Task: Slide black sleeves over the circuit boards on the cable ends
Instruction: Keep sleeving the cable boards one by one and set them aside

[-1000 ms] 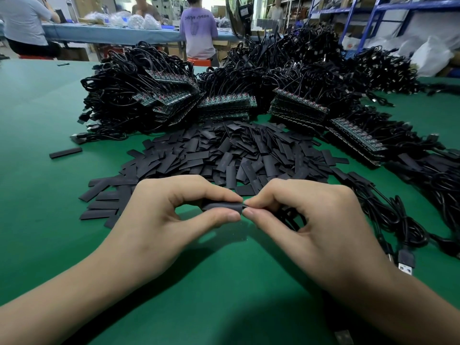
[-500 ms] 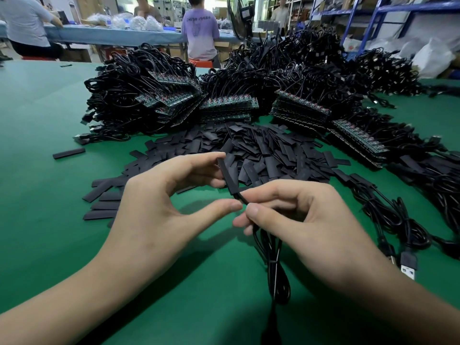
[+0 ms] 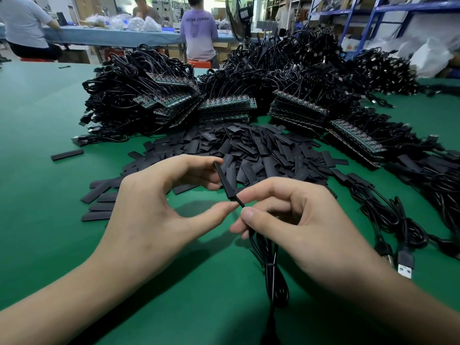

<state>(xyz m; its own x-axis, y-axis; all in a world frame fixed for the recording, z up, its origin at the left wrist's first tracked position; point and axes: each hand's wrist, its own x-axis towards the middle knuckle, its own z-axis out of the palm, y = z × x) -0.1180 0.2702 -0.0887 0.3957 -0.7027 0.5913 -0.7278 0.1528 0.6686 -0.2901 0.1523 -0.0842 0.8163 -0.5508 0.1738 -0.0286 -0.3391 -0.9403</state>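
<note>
A black sleeve [image 3: 225, 181] stands almost upright on a cable end, between my two hands and above the green table. My left hand [image 3: 154, 210] pinches it lengthwise, with the index fingertip on its top end and the thumb tip at its bottom end. My right hand [image 3: 306, 227] pinches the thin black cable [image 3: 272, 270] just below the sleeve, and the tied cable bundle hangs down from it. The circuit board inside the sleeve is hidden. A heap of loose flat sleeves [image 3: 261, 153] lies just beyond my hands.
Stacks of circuit boards [image 3: 226, 105] with tangled black cables [image 3: 139, 78] fill the far half of the table. Cables with a USB plug [image 3: 404, 263] lie at the right. A lone sleeve [image 3: 67, 154] lies at the left. People sit at a far blue table [image 3: 104, 36].
A second ago the sleeve lay level between my fingertips; it now stands nearly upright. My hands rose slightly and the cable bundle came into view under my right hand.
</note>
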